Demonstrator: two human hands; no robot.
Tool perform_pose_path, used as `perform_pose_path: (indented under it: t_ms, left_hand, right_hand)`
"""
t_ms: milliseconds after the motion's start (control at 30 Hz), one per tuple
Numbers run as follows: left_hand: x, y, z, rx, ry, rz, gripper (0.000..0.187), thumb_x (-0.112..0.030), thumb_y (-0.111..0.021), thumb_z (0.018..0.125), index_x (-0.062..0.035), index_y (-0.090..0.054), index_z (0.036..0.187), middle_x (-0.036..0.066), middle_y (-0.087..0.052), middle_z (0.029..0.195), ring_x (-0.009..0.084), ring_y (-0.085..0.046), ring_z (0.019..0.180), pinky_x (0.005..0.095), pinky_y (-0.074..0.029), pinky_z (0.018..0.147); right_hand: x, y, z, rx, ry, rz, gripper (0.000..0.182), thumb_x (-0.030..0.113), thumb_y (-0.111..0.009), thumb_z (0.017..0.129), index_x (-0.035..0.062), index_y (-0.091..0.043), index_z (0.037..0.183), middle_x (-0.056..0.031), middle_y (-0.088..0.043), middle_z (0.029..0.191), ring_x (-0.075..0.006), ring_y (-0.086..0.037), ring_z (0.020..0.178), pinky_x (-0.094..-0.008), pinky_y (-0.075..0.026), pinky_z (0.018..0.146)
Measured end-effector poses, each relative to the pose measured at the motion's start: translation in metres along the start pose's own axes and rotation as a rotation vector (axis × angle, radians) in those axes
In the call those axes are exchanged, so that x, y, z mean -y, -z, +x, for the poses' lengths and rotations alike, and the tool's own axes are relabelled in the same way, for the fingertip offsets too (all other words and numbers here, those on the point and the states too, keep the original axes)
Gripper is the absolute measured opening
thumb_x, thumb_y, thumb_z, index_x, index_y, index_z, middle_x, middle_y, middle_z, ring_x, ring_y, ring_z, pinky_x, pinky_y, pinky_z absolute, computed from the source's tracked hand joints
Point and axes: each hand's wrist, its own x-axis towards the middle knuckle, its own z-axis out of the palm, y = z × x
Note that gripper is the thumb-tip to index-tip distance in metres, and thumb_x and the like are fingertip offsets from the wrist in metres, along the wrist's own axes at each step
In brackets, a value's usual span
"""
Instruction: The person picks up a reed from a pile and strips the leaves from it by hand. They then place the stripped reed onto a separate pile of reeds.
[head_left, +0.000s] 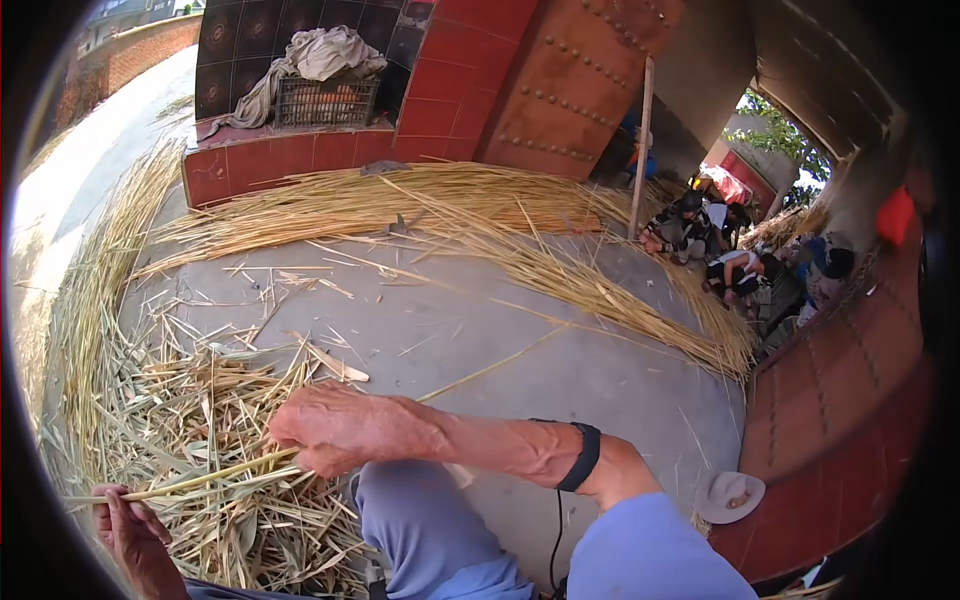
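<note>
A long thin reed stalk [215, 479] runs slantwise between my two hands, and its pale straight part stretches beyond my wrist toward the upper right. At the lower left, my left hand [130, 530] pinches the stalk near one end. My right hand [335, 428] is closed around it further along, with the arm reaching across in front of me; the fingertips are hidden under the hand. Below both hands lies a heap of stripped leaves and husks [240, 520], spread beside my knee.
Long bundles of yellow reeds [450, 205] lie along the red-tiled step, and greener stalks [75, 350] line the left. A cloth-topped crate [325, 102] stands on the step. A pale hat [728, 498] rests at right. Several people [735, 270] crouch by the doorway.
</note>
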Motion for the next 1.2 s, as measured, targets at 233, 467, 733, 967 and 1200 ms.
perform_pose_path:
  t_ms: [233, 467, 733, 967, 1200]
  left_hand:
    - [-0.001, 0.125, 0.038, -0.053, -0.211, 0.443, 0.033, -0.004, -0.055, 0.094, 0.0071, -0.057, 0.126, 0.020, -0.067, 0.108, 0.0245, -0.068, 0.093, 0.0327, -0.059, 0.081]
    - [-0.008, 0.186, 0.046, -0.179, -0.404, 0.584, 0.036, 0.004, -0.066, 0.086, 0.0042, -0.062, 0.122, 0.015, -0.068, 0.101, 0.0238, -0.066, 0.087, 0.0328, -0.057, 0.077]
    - [0.010, 0.273, 0.042, -0.414, -0.173, -0.287, 0.016, -0.027, -0.054, 0.104, -0.0122, -0.059, 0.107, -0.005, -0.049, 0.076, 0.0054, -0.043, 0.061, 0.0214, -0.034, 0.052]
    - [0.013, 0.445, -0.043, -0.728, -0.155, -0.415, 0.021, -0.029, -0.055, 0.103, -0.0164, -0.051, 0.087, -0.006, -0.047, 0.068, 0.0054, -0.042, 0.055, 0.0219, -0.036, 0.042]
    - [0.047, 0.614, -0.186, -0.948, -0.184, -0.308, 0.012, -0.020, -0.059, 0.097, -0.0099, -0.055, 0.096, -0.001, -0.056, 0.078, 0.0102, -0.051, 0.063, 0.0245, -0.043, 0.051]
  right_hand:
    - [-0.026, 0.021, -0.058, -0.035, -0.228, -0.015, 0.020, 0.016, -0.065, 0.074, -0.0009, -0.064, 0.084, -0.0186, -0.067, 0.080, -0.0363, -0.066, 0.080, -0.0462, -0.049, 0.071]
    - [-0.084, 0.018, -0.078, -0.052, -0.375, 0.045, 0.025, 0.022, -0.068, 0.072, -0.0011, -0.065, 0.081, -0.0144, -0.066, 0.073, -0.0264, -0.064, 0.069, -0.0414, -0.047, 0.063]
    - [-0.081, 0.013, -0.041, -0.189, -0.106, -0.360, 0.005, 0.007, -0.060, 0.082, 0.0024, -0.059, 0.081, -0.0170, -0.060, 0.076, -0.0393, -0.058, 0.071, -0.0481, -0.045, 0.063]
    - [0.027, 0.006, 0.059, -0.184, 0.295, -0.357, 0.010, 0.004, -0.062, 0.076, 0.0033, -0.055, 0.083, -0.0160, -0.057, 0.081, -0.0384, -0.060, 0.076, -0.0472, -0.048, 0.066]
    - [0.081, -0.040, 0.141, -0.095, 0.584, -0.420, 0.018, 0.000, -0.063, 0.073, 0.0017, -0.057, 0.090, -0.0125, -0.057, 0.088, -0.0301, -0.060, 0.088, -0.0416, -0.048, 0.075]
